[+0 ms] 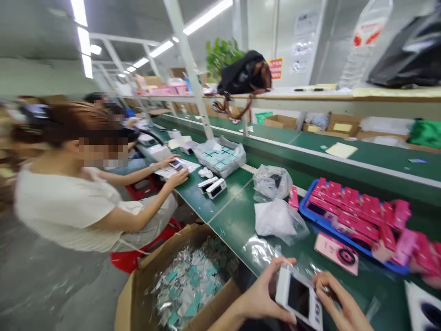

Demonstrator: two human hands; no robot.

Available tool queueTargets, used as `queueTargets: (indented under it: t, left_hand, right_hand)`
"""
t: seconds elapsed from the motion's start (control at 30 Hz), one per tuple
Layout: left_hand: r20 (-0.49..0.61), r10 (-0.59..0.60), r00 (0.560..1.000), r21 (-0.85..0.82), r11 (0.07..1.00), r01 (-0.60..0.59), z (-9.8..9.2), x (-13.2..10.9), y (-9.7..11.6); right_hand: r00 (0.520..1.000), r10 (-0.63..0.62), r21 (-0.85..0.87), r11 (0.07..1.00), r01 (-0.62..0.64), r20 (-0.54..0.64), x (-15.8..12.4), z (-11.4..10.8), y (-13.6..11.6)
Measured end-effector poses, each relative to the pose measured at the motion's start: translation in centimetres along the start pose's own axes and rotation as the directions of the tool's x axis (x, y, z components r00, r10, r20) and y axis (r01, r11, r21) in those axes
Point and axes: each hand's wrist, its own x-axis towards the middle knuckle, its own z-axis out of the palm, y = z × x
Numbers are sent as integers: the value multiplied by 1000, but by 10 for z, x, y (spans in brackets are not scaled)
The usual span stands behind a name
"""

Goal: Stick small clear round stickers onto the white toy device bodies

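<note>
A white digital camera (299, 296) with a dark screen and round buttons faces up near the table's front edge. My left hand (267, 294) grips it by its left side, thumb below and fingers above. At its right edge is my right hand (336, 294), with fingers curled and pinched together; what they hold, if anything, is hidden. Clear plastic shows behind the camera. A pink camera (336, 253) lies just beyond my right hand, its lens ring facing up. Part of a white item with a dark round shape (425, 305) shows at the right edge.
Several pink cameras crowd a blue tray (312, 218) at right. Plastic bags (277, 220) lie left of it. Further left are two white cameras (216, 188) and a bag-lined bin (237, 168). A cardboard box (138, 285) of scraps stands below; a co-worker (76, 202) sits beyond it.
</note>
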Motion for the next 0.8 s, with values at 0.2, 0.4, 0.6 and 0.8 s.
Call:
queueTargets:
  t: [0.2,0.4,0.6,0.8]
  left_hand:
    - [-5,55,998,11,998,-55,11,2,7]
    - [33,65,997,92,993,-68,11,0,9]
    - [16,84,996,101,991,-85,16,-4,10]
    - [40,75,996,164,983,-81,14,-6,9]
  right_hand:
    - [998,19,0,1000,-19,52,2,-25,-53]
    - [997,-7,-140,990,18,74,-7,-43,-74]
    - [989,7,-273,961,34,148,-19,-44,-85]
    - [983,-30,-398,912,100,180,-21,-45,-85]
